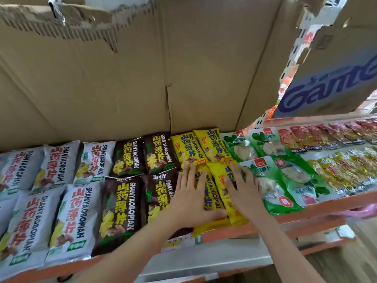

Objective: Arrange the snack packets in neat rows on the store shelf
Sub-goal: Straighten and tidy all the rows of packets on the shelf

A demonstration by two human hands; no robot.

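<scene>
Both hands lie flat, fingers straight, gripping nothing; left hand (189, 198) and right hand (243, 193) flank the front glossy yellow snack packets (214, 193); their long axes run front-to-back.

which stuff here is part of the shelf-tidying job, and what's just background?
Job:
- yellow packets, front ones under both hands
- left hand, flat on them
- right hand, flat on them
- brown packets
- white packets
- orange shelf edge

Background:
- cardboard sheet behind
- green packets
- Game box
</scene>
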